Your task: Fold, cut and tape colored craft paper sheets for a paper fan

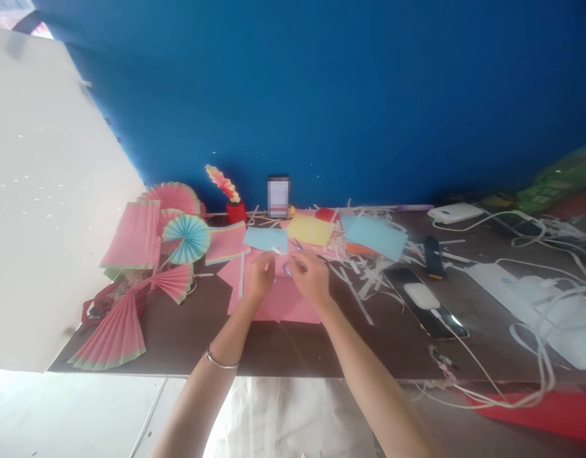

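My left hand (263,275), a metal bangle (221,362) on its forearm, is closed over the pink paper (274,306). A small whitish bit shows at its fingertips, too blurred to name. Close beside it, my right hand (312,275) has its fingers curled around something small, pale and purplish, which I cannot make out. A thin dark pointed thing, perhaps scissor blades (297,244), sticks out just beyond the right hand. Directly in front of both hands lies a light blue sheet (267,239), with a yellow sheet (309,229) to its right.
Pleated pink paper fans (114,334) and a blue paper rosette (186,238) crowd the left side. A phone (278,197) leans against the blue wall. White paper strips (374,277), another blue sheet (374,235), a dark phone (426,305) and white cables (536,362) lie rightward.
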Action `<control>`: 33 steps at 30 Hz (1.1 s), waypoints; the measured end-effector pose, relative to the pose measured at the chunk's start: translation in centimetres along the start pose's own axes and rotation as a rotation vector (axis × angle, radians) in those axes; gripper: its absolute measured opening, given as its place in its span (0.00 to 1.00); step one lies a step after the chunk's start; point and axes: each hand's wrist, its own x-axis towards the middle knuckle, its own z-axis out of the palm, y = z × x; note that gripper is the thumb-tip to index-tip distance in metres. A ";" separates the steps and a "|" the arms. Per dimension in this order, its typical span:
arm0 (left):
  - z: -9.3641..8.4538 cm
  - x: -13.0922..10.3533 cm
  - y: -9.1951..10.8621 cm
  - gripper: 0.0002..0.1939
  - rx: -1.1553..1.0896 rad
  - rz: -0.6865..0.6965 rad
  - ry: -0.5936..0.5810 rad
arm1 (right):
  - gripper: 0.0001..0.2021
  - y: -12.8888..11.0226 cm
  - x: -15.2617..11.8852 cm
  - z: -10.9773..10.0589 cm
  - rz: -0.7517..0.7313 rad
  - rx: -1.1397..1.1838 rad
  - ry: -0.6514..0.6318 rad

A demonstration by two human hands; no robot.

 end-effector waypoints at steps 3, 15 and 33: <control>-0.1 0.0 -0.1 0.10 0.031 0.020 0.002 | 0.10 0.1 -0.1 0.1 -0.033 -0.045 0.017; 0.3 -0.3 2.5 0.08 -0.211 -0.248 0.010 | 0.10 0.4 -0.5 0.1 -0.258 -0.215 -0.035; 0.9 0.0 1.0 0.17 -0.529 -0.438 0.065 | 0.11 1.0 -1.2 1.0 -0.363 -0.359 -0.012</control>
